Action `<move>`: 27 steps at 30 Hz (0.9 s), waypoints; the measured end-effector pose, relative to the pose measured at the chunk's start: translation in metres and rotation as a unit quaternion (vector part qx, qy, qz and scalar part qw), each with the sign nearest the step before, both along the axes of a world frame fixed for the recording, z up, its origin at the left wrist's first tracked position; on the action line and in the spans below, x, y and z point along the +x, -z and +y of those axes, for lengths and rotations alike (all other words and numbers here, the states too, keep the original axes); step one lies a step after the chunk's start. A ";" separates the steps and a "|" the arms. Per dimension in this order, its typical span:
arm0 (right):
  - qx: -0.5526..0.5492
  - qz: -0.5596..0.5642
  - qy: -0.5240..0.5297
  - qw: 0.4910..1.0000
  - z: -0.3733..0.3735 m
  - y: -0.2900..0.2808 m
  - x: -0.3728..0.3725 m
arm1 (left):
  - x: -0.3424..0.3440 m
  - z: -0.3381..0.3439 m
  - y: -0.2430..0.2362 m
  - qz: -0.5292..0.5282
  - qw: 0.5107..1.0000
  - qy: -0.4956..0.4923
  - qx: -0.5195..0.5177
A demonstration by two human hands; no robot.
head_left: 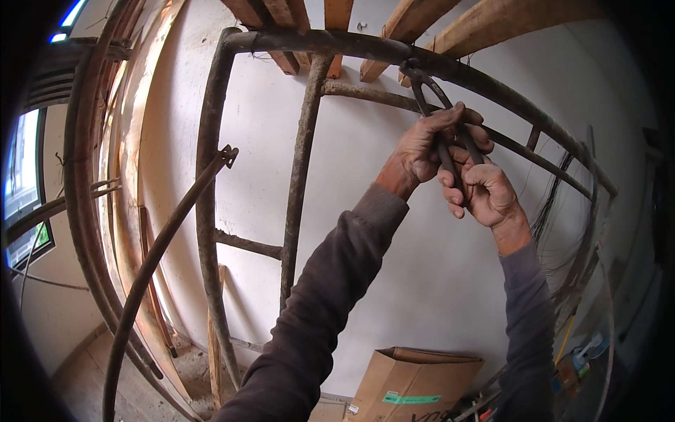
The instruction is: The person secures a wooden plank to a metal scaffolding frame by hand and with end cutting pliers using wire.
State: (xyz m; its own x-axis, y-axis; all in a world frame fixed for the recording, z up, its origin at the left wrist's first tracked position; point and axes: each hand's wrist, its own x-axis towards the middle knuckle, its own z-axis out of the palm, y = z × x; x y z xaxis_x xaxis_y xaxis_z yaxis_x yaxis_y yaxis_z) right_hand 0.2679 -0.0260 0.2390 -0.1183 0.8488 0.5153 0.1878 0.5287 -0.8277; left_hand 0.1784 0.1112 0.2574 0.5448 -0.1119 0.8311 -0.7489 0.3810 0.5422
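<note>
Both my hands are on long dark end-cutting pincers (429,91), raised toward the upper right. Their jaws meet the top bar of a dirty metal scaffold frame (348,46), where something small, possibly tie wire, is too small to make out. My left hand (429,144) has its fingers wrapped around the upper part of the handles. Just below and to the right, my right hand (478,190) grips the lower handles, fingers curled. The frame's lower crossbar (373,97) runs behind the tool.
Wooden beams (394,32) jut overhead. Metal tubes (140,295) and long boards (126,176) lean at the left beside a window (24,176). A white wall (373,295) stands behind, with a folded cardboard box (415,376) below. Dark wires (548,204) hang at the right.
</note>
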 end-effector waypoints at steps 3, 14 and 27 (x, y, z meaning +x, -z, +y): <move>-0.020 0.001 -0.019 1.000 -0.002 -0.005 0.016 | 0.006 -0.003 -0.008 0.027 0.999 0.004 0.023; -0.051 0.015 -0.070 0.996 0.013 -0.012 0.041 | 0.008 -0.012 -0.019 0.071 0.980 -0.185 -0.011; -0.059 0.029 -0.135 0.989 0.024 -0.012 0.055 | 0.000 -0.025 -0.022 0.120 0.941 -0.313 -0.056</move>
State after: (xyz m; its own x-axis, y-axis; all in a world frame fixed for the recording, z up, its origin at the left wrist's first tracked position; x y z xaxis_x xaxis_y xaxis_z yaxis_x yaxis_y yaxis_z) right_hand 0.3233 -0.0019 0.2506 -0.3215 0.8449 0.4276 0.0043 0.4529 -0.8916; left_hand 0.1788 0.0865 0.2792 0.6485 0.3738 0.6631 -0.7067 -0.0281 0.7070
